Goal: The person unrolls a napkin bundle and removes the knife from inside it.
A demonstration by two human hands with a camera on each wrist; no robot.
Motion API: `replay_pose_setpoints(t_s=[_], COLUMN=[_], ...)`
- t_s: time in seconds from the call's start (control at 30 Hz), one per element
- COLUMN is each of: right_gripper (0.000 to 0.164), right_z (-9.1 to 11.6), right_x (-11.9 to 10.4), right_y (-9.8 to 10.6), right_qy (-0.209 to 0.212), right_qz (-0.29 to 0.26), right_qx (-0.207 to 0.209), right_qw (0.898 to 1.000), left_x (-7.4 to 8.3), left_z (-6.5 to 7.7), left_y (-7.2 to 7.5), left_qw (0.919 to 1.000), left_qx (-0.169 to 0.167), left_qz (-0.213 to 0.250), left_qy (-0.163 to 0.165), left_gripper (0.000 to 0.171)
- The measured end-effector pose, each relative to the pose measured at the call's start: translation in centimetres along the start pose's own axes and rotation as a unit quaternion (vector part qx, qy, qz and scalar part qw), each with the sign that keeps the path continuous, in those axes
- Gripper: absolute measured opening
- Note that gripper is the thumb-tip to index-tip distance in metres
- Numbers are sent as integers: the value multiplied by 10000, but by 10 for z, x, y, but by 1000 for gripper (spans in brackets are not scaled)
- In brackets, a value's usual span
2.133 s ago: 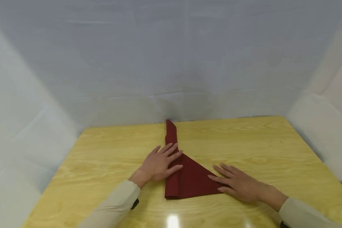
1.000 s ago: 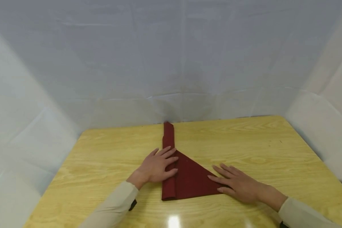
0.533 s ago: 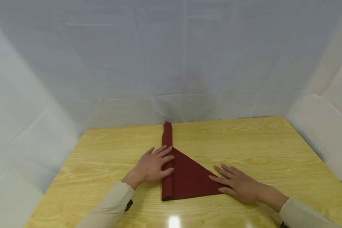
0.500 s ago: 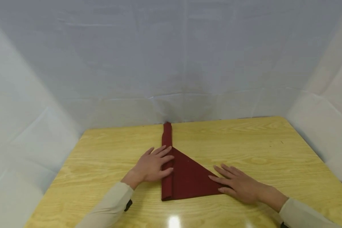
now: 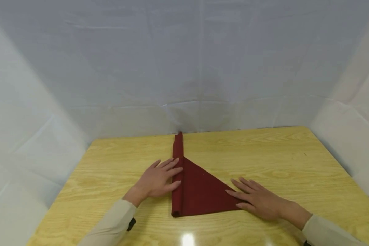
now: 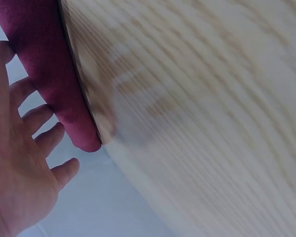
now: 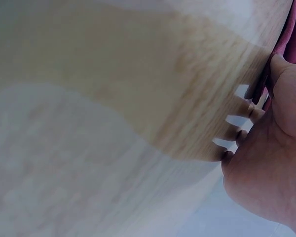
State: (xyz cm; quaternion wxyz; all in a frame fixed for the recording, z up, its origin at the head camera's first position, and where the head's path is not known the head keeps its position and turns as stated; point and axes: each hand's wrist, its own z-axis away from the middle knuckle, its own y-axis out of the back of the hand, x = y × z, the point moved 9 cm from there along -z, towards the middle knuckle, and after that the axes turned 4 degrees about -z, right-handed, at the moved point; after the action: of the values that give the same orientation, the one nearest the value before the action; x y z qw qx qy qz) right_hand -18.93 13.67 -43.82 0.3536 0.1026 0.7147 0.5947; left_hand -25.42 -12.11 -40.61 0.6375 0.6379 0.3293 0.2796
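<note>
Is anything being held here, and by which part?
Nothing is held: the left hand rests on the rolled edge of the maroon cloth, the right hand on its pointed corner.

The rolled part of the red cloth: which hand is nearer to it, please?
Left: the left hand touches the rolled part; the right hand rests at the right corner of the cloth, away from it.

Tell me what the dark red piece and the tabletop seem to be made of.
Dark red piece: probably matte fabric; it is softly rolled along one side and looks faintly textured in the left wrist view. Tabletop: wood or wood-look laminate, glossy, given its streaky grain and bright glare.
</note>
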Motion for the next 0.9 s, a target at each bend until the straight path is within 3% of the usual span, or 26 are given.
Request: replay_pose_setpoints(t_s=[0.23,0.63,0.9], right_gripper=[47,47,47], right_z=[0,0,-1], right_x=[-1,0,0], right_y=[0,-1,-1], right_qy=[43,74,74], right_qz=[-44,-11,-83], right_qx=[15,56,14], right_qw=[10000,10000,9999], left_x=[-8,-23,-26], left_z=[12,34,38], left_y=[2,-10,-12], left_qw=[9999,9988,9984], left_qx=[44,-311,-440], left_qz=[145,325,235], left_qy=[-36,215,276], left_gripper=[56,72,71])
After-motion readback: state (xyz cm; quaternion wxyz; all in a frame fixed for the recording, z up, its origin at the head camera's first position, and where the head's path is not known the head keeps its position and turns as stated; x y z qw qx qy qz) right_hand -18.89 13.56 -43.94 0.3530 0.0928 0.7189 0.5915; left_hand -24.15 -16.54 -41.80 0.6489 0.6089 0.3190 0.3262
